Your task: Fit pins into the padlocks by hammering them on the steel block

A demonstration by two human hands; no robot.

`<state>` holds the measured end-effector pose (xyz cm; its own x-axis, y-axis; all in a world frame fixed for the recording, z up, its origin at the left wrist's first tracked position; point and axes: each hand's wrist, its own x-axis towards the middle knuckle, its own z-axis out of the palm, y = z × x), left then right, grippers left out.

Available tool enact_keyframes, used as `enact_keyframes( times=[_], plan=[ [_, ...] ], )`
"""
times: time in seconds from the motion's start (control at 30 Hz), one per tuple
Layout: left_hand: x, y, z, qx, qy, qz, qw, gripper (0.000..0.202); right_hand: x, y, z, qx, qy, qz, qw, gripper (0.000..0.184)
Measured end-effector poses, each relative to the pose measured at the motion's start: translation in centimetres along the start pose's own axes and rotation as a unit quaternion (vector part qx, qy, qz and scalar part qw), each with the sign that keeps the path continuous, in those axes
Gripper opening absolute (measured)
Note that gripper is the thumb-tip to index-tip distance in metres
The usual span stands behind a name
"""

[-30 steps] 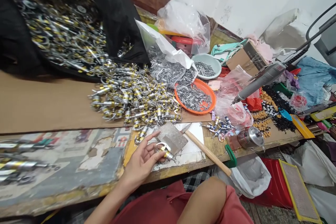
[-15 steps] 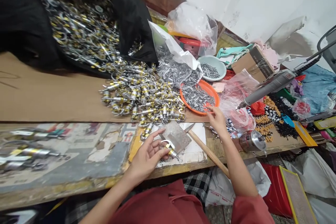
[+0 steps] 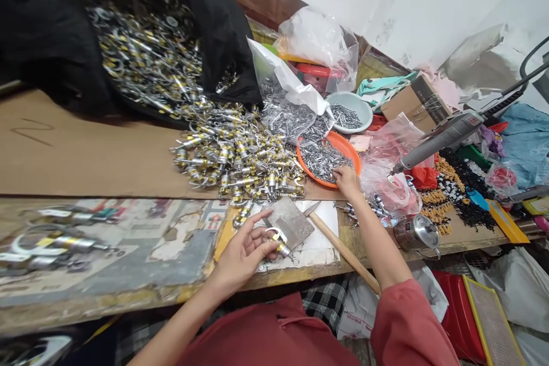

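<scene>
My left hand (image 3: 246, 251) holds a small silver metal fitting (image 3: 283, 245) with a yellow band, a curved hook and a little ring at its end. It is over the front edge of the bench, just by a flat metal plate (image 3: 290, 223). My right hand (image 3: 348, 183) reaches to the near edge of an orange dish (image 3: 358, 155) full of small metal pieces (image 3: 321, 160). Its fingertips are pinched together among the pieces; what they hold, if anything, cannot be made out. A wooden-handled hammer (image 3: 338, 246) lies between my hands, its head beside the plate.
A heap of similar fittings (image 3: 240, 154) spills from a black sack (image 3: 227, 40). More fittings (image 3: 55, 246) lie at the left. Behind the orange dish is a pale bowl (image 3: 364, 117). A powered screwdriver (image 3: 441, 140) hangs at the right above a metal mug (image 3: 416, 233).
My right hand has moved slightly left and down into the orange dish's pieces, its fingers closing. My left hand keeps the fitting in nearly the same place. The view has shifted slightly.
</scene>
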<state>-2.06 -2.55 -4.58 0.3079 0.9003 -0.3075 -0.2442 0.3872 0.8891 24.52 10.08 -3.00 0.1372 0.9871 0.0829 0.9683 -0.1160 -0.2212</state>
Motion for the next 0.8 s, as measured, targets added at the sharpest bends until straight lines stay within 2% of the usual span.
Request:
enact_keyframes(
  times=[0.07, 0.17, 0.27, 0.37, 0.43, 0.53, 0.6, 0.73, 0.8],
  plan=[
    [0.0, 0.0, 0.0, 0.0, 0.002, 0.0, 1.0, 0.071, -1.7, -0.5, -0.9, 0.005, 0.019, -0.018, 1.0, 0.019],
    [0.0, -0.1, 0.1, -0.003, 0.004, 0.002, 1.0, 0.072, -6.5, -1.3, -1.6, 0.016, 0.03, -0.064, 0.997, 0.024],
    [0.0, -0.3, 0.1, -0.008, 0.003, 0.007, 1.0, 0.072, -12.4, -1.2, -0.8, 0.005, -0.031, -0.12, 0.992, 0.023],
    [0.1, -0.4, 0.0, -0.005, 0.004, 0.008, 1.0, 0.071, -16.2, -0.3, 0.5, -0.023, -0.08, -0.091, 0.992, 0.03],
    [0.1, -0.5, -0.1, -0.002, 0.003, 0.01, 1.0, 0.071, -17.1, 0.0, 0.7, 0.019, -0.08, -0.073, 0.994, 0.026],
    [0.2, -0.7, -0.2, -0.005, -0.001, 0.014, 1.0, 0.07, -17.2, -0.7, -0.6, 0.103, -0.003, -0.086, 0.991, 0.026],
    [0.2, -0.7, -0.2, -0.009, -0.001, 0.017, 1.0, 0.071, -17.5, -1.9, -2.1, 0.123, 0.042, -0.132, 0.983, 0.034],
    [0.2, -0.7, -0.1, -0.017, 0.001, 0.018, 1.0, 0.073, -19.2, -4.0, -4.5, 0.082, 0.003, -0.246, 0.966, 0.05],
    [0.2, -0.6, 0.0, -0.02, 0.001, 0.016, 1.0, 0.074, -19.9, -4.4, -4.9, 0.075, 0.026, -0.268, 0.96, 0.057]
  ],
)
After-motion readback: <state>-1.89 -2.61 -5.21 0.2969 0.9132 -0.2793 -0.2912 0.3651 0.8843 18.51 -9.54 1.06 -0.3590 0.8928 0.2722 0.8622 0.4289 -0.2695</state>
